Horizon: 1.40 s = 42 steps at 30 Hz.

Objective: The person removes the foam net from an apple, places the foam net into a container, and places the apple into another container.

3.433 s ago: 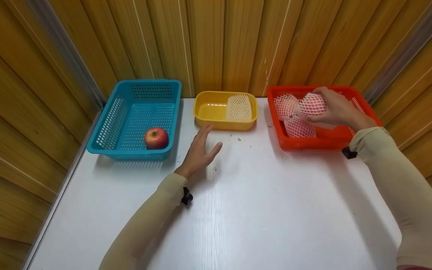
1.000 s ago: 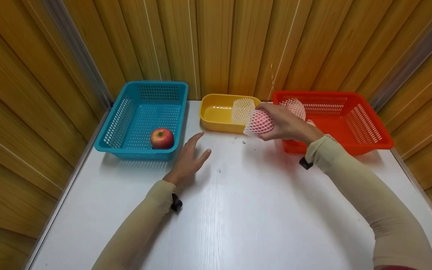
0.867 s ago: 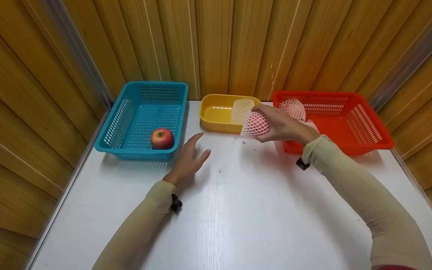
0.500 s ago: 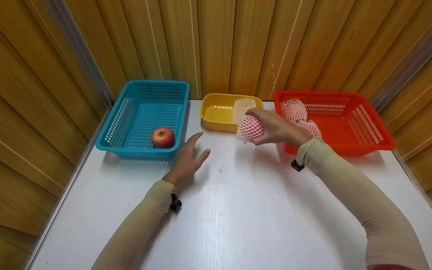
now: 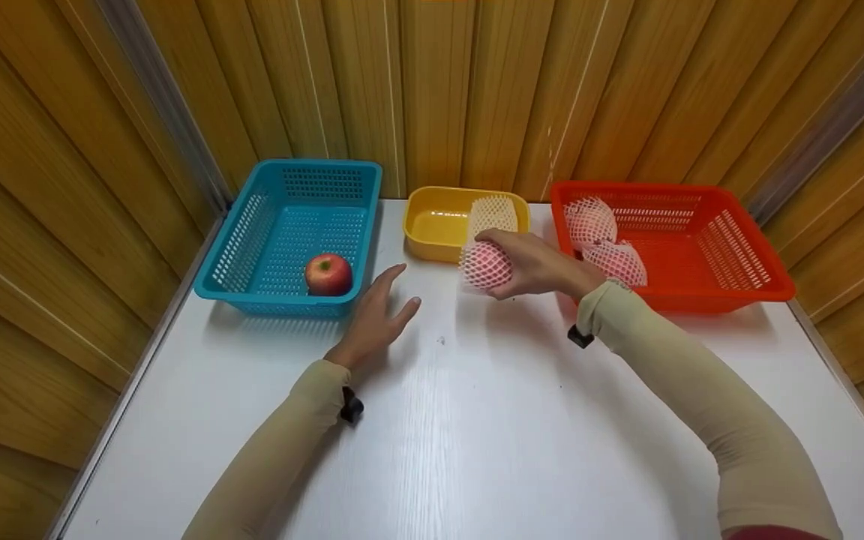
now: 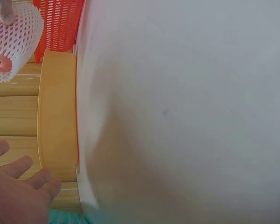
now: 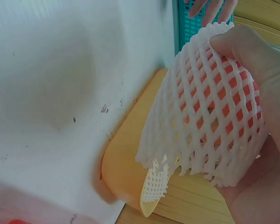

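Observation:
My right hand grips an apple wrapped in a white foam net, held up in front of the yellow tub. Red skin shows through the mesh in the right wrist view. My left hand is spread with nothing in it, beside the front right corner of the blue basket. One bare red apple lies in that basket. An empty foam net lies in the right part of the yellow tub. Two more net-wrapped fruits sit in the left side of the red basket.
The three containers stand in a row at the back of the white table, against a wood-plank wall. Plank walls also close off the left and right sides.
My right hand has lifted the netted apple out of the red basket and carried it left to the front of the yellow tub. My left hand has shifted slightly left, still spread.

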{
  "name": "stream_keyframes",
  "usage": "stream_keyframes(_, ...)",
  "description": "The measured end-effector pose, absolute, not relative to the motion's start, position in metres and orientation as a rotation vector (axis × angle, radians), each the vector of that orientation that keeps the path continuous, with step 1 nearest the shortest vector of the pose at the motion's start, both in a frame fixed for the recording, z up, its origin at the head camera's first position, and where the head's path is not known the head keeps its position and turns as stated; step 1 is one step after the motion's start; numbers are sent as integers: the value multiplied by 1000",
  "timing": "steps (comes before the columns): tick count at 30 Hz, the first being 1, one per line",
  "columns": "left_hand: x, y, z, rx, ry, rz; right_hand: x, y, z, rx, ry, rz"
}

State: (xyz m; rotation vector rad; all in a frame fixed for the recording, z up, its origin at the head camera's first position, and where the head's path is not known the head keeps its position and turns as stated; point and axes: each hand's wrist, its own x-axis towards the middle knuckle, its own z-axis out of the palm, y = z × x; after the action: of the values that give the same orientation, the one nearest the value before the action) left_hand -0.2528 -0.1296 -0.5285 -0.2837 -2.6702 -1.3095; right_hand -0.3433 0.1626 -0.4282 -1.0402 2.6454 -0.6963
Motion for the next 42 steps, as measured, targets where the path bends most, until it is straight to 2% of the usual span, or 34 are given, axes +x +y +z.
stream_keyframes(12, -253, -128, -529, -220, -2720, -1295, -342, 144, -442, -1115, 2591, -664)
stream_keyframes(27, -254, -134, -534, -348, -2606, -1310, -343, 123, -464, -1260, 2510, -658)
stream_keyframes(42, -252, -136, -533, -317, -2608, -1384, -340, 113, -479, -1203, 2526, -574)
